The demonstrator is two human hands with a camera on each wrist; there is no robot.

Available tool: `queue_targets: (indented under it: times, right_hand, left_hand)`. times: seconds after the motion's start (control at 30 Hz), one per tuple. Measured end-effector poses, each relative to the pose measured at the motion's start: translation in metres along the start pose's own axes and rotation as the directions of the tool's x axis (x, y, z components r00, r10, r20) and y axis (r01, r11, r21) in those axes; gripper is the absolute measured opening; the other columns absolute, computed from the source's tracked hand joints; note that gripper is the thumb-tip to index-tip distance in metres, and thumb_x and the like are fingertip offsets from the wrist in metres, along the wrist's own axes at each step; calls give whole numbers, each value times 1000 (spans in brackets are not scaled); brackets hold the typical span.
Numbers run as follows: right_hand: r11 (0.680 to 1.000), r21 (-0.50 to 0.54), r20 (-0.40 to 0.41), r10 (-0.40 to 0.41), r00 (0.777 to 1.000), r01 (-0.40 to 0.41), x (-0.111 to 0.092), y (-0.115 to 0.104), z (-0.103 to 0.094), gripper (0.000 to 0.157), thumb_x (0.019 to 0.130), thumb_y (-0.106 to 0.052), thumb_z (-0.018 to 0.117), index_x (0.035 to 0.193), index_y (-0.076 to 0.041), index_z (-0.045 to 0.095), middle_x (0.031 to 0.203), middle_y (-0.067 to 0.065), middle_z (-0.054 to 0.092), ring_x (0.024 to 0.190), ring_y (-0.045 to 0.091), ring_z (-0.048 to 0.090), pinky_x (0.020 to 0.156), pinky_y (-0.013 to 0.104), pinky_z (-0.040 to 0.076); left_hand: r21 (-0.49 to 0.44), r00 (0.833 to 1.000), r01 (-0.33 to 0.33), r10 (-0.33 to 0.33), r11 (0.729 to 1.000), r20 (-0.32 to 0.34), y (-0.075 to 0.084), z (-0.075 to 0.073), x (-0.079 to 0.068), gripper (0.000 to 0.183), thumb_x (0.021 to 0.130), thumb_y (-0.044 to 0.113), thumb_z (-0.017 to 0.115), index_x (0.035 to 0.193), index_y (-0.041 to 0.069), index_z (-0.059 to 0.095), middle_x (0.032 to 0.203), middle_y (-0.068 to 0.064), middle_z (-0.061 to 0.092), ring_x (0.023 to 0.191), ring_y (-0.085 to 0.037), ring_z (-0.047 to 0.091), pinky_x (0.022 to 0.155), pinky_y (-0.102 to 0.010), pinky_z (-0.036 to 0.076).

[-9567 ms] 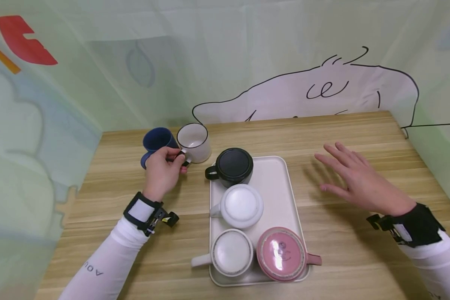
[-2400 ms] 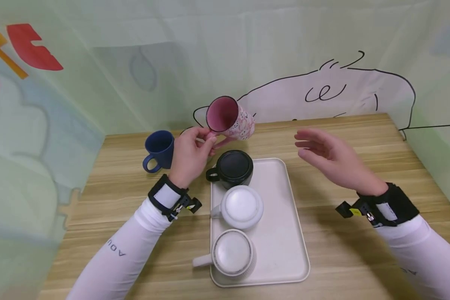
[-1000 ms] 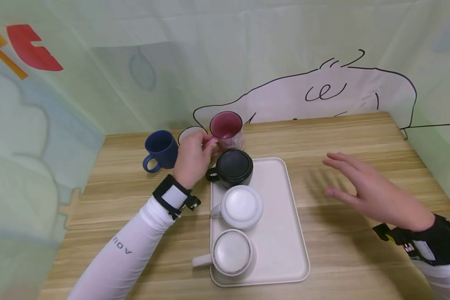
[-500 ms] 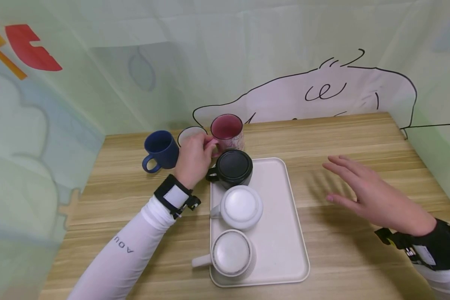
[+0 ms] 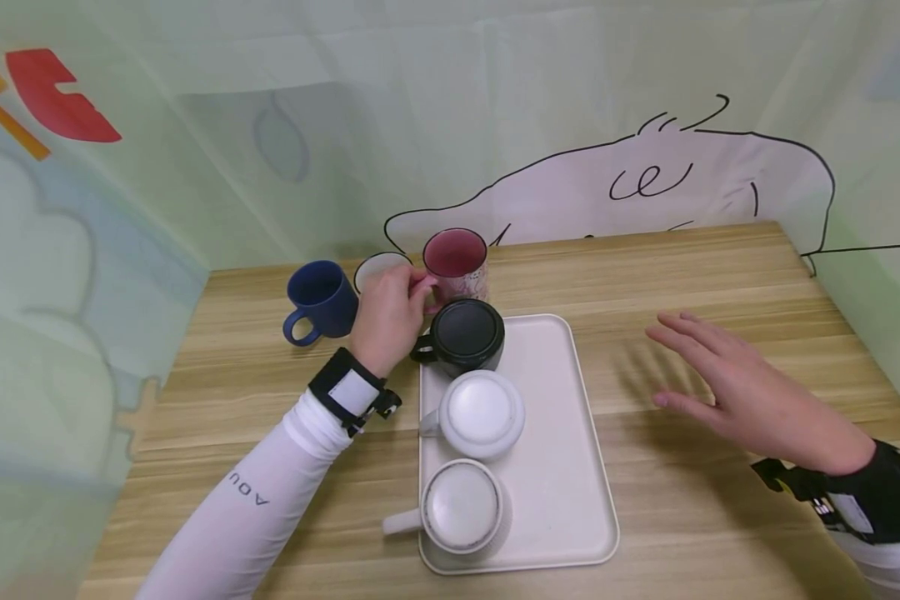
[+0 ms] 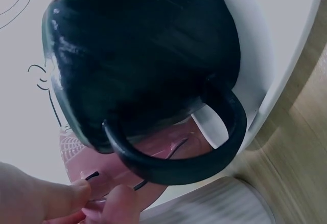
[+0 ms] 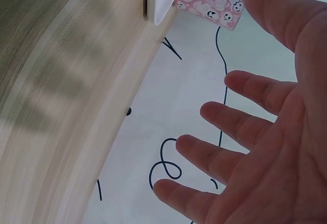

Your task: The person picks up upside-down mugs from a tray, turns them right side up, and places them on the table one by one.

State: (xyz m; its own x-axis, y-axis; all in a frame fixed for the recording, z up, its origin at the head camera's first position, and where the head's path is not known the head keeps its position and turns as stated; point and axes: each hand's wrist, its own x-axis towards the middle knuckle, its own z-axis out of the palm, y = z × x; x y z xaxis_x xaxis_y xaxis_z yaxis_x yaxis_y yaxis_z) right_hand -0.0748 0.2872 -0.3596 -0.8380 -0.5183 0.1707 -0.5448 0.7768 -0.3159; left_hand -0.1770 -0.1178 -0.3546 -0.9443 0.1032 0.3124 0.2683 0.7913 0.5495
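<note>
At the back of the table my left hand (image 5: 387, 318) pinches the handle of a pink patterned mug (image 5: 456, 265). The mug stands upright, mouth up, behind the tray. In the left wrist view my fingertips (image 6: 120, 203) are at that handle, partly behind the black mug (image 6: 148, 55). Left of the pink mug stand a white mug with a dark rim (image 5: 378, 265), partly hidden by my hand, and a blue mug (image 5: 321, 296). Over the table to the right, my right hand (image 5: 753, 387) hovers with fingers spread, holding nothing; its palm shows in the right wrist view.
A pale rectangular tray (image 5: 558, 500) holds upside-down mugs along its left side: the black one at the back, a white mug (image 5: 482, 414) in the middle and another white mug (image 5: 462, 506) in front, its handle past the rim. A printed curtain (image 5: 570, 100) hangs behind the table.
The pink mug has gone from upside down at the tray's front right to upright at the back, carried by my left hand. In the last half second almost nothing has moved.
</note>
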Motion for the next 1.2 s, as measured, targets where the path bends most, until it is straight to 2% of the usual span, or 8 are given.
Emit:
queue_targets:
  times: [0.23,0.57,0.8,0.97,1.07,1.2]
  right_hand:
    - [1000,-22,-2,-6,1000,6,0,1,2,79,89,-43,73,155,-17,37,156,16,35,140,40,33,108,62,29]
    - [999,-54,4,0,1000,0,0,3,6,83,87,-41,75,156,-16,36,156,17,33,142,42,29,108,65,26]
    - [998,-69,5,-4,1000,5,1,3,9,83,87,-41,75,156,-15,36,158,18,31,144,42,24,113,61,18]
    - [996,-87,5,-20,1000,20,1,5,11,81,88,-43,73,154,-11,38,159,19,28,148,39,17,116,58,11]
    - [995,-99,8,-23,1000,23,1,7,12,81,89,-44,73,154,-12,38,161,17,25,150,36,11,117,57,7]
    - [993,-110,5,-32,999,33,2,9,13,81,88,-45,72,154,-12,38,162,15,22,150,35,8,117,56,5]
  left_hand:
    - [16,1000,-5,5,1000,5,0,-1,-1,18,95,13,67,108,0,70,94,-10,69,77,-19,63,64,-31,52]
    - [86,999,-45,44,995,11,2,-7,-5,22,98,20,65,110,2,68,95,-9,65,78,-19,57,64,-30,51]
    - [158,994,-93,100,983,-36,-1,-15,-16,31,97,25,66,116,1,64,109,-13,62,92,-24,60,74,-39,54]
    - [165,986,-137,150,977,-68,-4,-21,-29,28,94,18,69,116,2,64,111,-11,61,84,-22,58,64,-36,52]
    - [161,986,-149,158,976,-47,-7,-23,-37,26,94,18,69,114,3,65,107,-9,60,78,-20,56,61,-34,49]
    - [137,985,-174,171,975,30,-10,-21,-46,24,94,18,69,113,4,66,105,-9,61,83,-21,60,68,-34,51]
